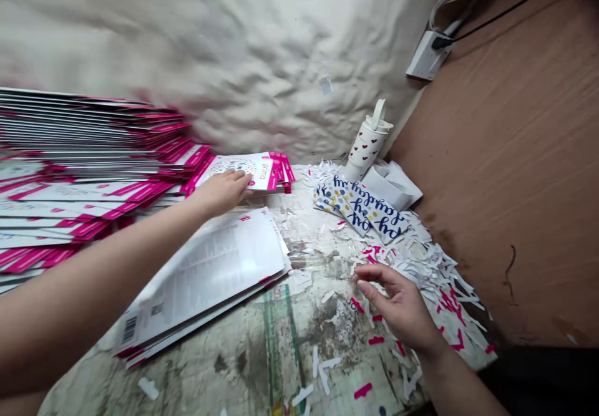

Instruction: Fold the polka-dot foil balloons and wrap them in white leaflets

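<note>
My left hand [223,193] lies on top of a white and pink printed sleeve [262,173] at the back. Its fingers stretch over the printed face, and several similar sleeves lie beneath. Nearer to me, a pile of white sleeves [219,260] with small print and a barcode lies slanted below my left forearm. My right hand [397,304] hovers above the paper scraps on the right side of the table. The fingers are loosely bent, thumb and forefinger a little apart, with nothing visible between them.
Large stacks of pink-edged sleeves [93,135] fill the left. At the back right stand a white tumbler with hearts [367,145] and a white paper roll [388,182], beside blue-lettered pieces [374,210]. Scraps [440,279] litter the worn table [206,378]. A socket [428,57] hangs above.
</note>
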`<act>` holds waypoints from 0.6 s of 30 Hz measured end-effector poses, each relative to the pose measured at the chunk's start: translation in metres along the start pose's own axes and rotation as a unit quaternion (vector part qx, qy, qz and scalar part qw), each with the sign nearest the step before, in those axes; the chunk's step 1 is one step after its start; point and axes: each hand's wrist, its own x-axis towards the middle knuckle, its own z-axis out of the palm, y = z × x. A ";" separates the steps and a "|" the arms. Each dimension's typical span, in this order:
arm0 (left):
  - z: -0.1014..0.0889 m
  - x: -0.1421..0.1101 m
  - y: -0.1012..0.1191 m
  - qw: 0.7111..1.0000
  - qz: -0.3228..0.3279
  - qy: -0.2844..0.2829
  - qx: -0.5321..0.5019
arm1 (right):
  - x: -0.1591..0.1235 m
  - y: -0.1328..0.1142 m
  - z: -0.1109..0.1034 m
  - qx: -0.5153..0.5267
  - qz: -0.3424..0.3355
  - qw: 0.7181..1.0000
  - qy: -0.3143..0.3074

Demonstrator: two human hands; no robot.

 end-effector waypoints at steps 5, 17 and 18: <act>0.010 0.035 -0.044 0.994 -0.028 -0.068 0.077 | 0.048 0.033 -0.046 -0.352 0.058 0.931 0.073; -0.021 -0.046 0.114 0.798 -0.102 -0.070 -0.589 | 0.094 -0.005 -0.010 -0.567 0.065 0.818 0.064; -0.019 -0.060 0.134 0.723 -0.127 -0.098 -0.672 | 0.076 -0.021 0.001 -0.557 -0.009 0.827 0.075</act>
